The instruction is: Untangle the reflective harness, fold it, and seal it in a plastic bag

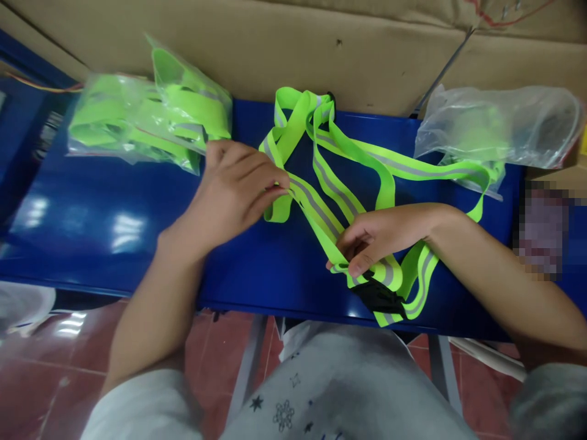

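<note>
A neon-yellow reflective strap harness (321,211) with grey stripes lies loosely looped on the blue tabletop. My left hand (243,186) pinches one strap between thumb and fingers at the harness's left side. Lower right, my right hand (378,241) closes its fingers on the strap near a black piece (378,298) at the table's front edge. Between the two hands the strap runs slantwise. A small black fitting (331,101) shows at the far end of the harness. Some of the right fingers are hidden under the hand.
Clear bags with folded neon straps (147,116) lie at the back left. Another clear bag (499,125) rests at the back right. Brown cardboard (293,46) stands along the rear edge of the blue table (257,269). Red floor tiles and metal legs show below.
</note>
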Tool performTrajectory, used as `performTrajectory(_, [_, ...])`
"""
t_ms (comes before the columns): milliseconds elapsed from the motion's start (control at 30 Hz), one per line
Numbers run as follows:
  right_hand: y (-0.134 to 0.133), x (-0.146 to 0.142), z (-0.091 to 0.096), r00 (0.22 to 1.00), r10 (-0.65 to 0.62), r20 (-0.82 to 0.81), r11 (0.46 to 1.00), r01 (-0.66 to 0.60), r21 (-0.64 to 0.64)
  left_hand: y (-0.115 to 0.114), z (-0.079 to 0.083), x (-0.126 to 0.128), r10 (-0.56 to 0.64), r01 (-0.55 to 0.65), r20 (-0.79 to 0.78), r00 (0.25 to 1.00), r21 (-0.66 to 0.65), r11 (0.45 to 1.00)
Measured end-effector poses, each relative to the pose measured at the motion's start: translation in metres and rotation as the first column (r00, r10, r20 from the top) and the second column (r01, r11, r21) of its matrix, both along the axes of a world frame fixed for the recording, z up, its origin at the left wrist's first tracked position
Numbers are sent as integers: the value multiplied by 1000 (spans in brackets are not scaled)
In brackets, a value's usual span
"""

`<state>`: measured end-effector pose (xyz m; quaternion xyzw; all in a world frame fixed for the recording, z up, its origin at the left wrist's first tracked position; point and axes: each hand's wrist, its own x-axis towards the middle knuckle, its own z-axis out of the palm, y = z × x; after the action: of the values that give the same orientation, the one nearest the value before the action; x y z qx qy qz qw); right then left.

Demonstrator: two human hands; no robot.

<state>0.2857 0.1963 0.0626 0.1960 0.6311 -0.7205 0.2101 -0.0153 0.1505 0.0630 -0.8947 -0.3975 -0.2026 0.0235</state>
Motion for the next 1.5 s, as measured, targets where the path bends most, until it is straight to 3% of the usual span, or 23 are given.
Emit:
performTrajectory(167, [3, 3, 3, 1000, -15, -18, 1000, 15, -16, 2, 6, -14, 194, -193, -4, 981, 49, 980])
performTrajectory(267, [6, 4, 3, 997, -76, 9, 996, 76, 42, 4, 1, -9, 198, -201, -65, 978, -33, 979])
performTrajectory(400, [4, 2, 1, 994, -108, 21, 992, 106, 62, 5, -7, 6, 91, -96, -45, 995, -144, 985])
performTrajectory(533, [-1, -3, -5, 989, -135, -59, 986, 140, 87, -6, -4, 21, -16, 45, 137, 990, -207, 977])
performTrajectory(633, [0, -4, -2, 976, -193, -102, 964, 208, 168, -15, -1, 32, -155, 222, 222, 963, -319, 921])
performTrajectory(700, [1, 2, 8, 961, -231, -153, 918, 267, 292, -18, -3, 37, -211, 279, 210, 955, -382, 881])
performTrajectory(767, [-2, 15, 26, 926, -295, -234, 822, 371, 431, -18, -8, 40, -231, 282, 176, 957, -388, 877])
performTrajectory(833, [-12, 36, 46, 865, -384, -323, 670, 502, 546, -18, -13, 39, -242, 278, 142, 960, -357, 892])
performTrajectory(933, [-41, 77, 69, 739, -502, -449, 328, 643, 692, -16, -16, 31, -272, 281, 75, 959, -352, 893])
performTrajectory(967, [-53, 92, 72, 703, -542, -460, 249, 658, 711, -15, -16, 27, -277, 276, 52, 959, -373, 886])
performTrajectory(1067, [-84, 141, 64, 576, -688, -441, 87, 670, 738, -13, -7, 19, -272, 266, 46, 961, -424, 866])
performTrajectory(1100, [-91, 156, 56, 567, -723, -395, 79, 635, 768, -14, -1, 19, -250, 259, 77, 965, -406, 876])
performTrajectory(1133, [-97, 170, 48, 569, -757, -323, 105, 593, 798, -16, 6, 23, -216, 250, 130, 968, -369, 895])
performTrajectory(1167, [-101, 182, 39, 572, -788, -229, 155, 543, 825, -18, 14, 30, -186, 246, 208, 960, -317, 916])
performTrajectory(1200, [-103, 190, 29, 586, -805, -95, 251, 481, 840, -22, 23, 40, -162, 246, 297, 941, -274, 930])
performTrajectory(1267, [-101, 194, 12, 559, -828, 30, 314, 419, 852, -29, 37, 69, -151, 310, 490, 858, -261, 914])
performTrajectory(1367, [-91, 176, -7, 472, -881, -22, 237, 481, 844, -34, 42, 126, -20, 440, 655, 756, -485, 756])
performTrajectory(1433, [-83, 159, -15, 455, -881, -133, 207, 622, 755, -29, 32, 161, 114, 489, 690, 714, -609, 625])
performTrajectory(1500, [-78, 145, -18, 443, -854, -272, 197, 761, 619, -18, 16, 189, 261, 463, 686, 679, -676, 573])
